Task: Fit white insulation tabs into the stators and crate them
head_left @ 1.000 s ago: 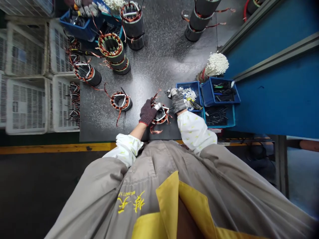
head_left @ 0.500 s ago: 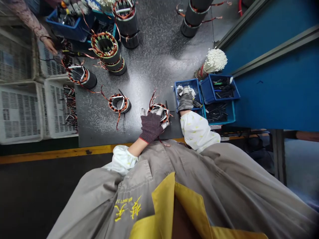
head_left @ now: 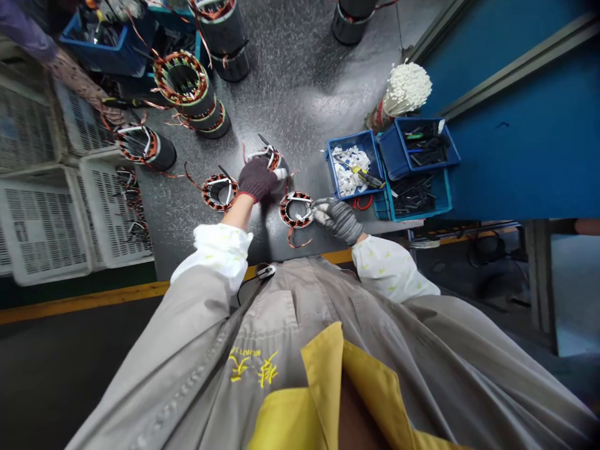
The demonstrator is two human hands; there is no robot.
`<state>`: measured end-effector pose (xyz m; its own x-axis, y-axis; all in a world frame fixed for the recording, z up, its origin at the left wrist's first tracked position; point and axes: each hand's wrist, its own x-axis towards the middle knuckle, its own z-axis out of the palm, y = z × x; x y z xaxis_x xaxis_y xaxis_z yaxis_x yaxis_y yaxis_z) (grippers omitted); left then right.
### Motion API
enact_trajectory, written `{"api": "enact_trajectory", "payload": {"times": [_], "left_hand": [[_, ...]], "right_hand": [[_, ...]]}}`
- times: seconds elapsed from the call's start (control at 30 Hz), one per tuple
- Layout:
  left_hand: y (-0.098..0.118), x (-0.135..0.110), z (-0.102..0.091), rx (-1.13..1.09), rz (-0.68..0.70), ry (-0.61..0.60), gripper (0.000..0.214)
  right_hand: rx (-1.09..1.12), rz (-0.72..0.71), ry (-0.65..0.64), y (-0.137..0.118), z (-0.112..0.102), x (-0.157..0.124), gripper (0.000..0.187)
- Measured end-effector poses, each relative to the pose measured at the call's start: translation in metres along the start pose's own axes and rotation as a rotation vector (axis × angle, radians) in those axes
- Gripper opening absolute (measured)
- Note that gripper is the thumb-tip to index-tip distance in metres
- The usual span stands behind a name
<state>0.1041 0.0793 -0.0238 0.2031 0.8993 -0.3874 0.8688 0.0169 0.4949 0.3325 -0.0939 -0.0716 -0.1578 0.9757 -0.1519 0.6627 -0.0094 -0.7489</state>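
My left hand [head_left: 259, 179], in a dark maroon glove, is closed around a small motor stator [head_left: 270, 156] with copper windings, white ties and black tubes. Much of that stator is hidden under the glove. A second stator [head_left: 296, 195] lies before me with its round opening upward and copper leads trailing toward me. At its right rim is my right hand [head_left: 338, 219] in a grey glove, fingers pinched together. A small white piece [head_left: 300, 217] shows by those fingertips; whether they grip it is unclear. Left of my left hand stands another small stator [head_left: 219, 191].
Right of my work lies a blue bin [head_left: 331, 172] of white scraps with a yellow-black screwdriver [head_left: 364, 175] across it. Beyond are bins of black tubes [head_left: 426, 150] and a bundle of white sticks [head_left: 407, 90]. Stacked stators [head_left: 206, 112], white crates [head_left: 47, 225] and a co-worker's arm [head_left: 79, 78] are leftward.
My left hand has moved up and left with a stator, and another stator now shows near where it was. My right hand has left the scrap bin and come to that stator's rim.
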Motion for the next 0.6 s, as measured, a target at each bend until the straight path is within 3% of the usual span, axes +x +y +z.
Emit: {"api": "enact_trajectory", "payload": {"times": [0.1,0.2,0.3,0.37,0.47,0.6], "left_hand": [[0.003,0.000,0.010,0.221,-0.104,0.031,0.034],[0.006,-0.036,0.019,0.311,-0.064,0.057,0.050],[0.009,-0.077,0.038,0.290,0.055,-0.075,0.049],[0.011,-0.091,0.056,0.263,0.082,-0.197,0.046],[0.010,-0.093,0.076,0.191,0.041,-0.257,0.048],[-0.001,-0.090,0.083,0.027,0.000,-0.215,0.041]], "right_hand": [[-0.216,-0.040,-0.147,-0.005,0.005,0.007,0.033],[-0.318,-0.029,-0.178,-0.005,0.007,0.016,0.038],[-0.393,-0.076,-0.275,-0.004,0.007,0.023,0.040],[-0.448,-0.123,-0.363,-0.007,0.006,0.026,0.041],[-0.547,-0.158,-0.424,-0.016,0.008,0.032,0.051],[-0.593,-0.061,-0.389,-0.024,0.023,0.039,0.054]]}}
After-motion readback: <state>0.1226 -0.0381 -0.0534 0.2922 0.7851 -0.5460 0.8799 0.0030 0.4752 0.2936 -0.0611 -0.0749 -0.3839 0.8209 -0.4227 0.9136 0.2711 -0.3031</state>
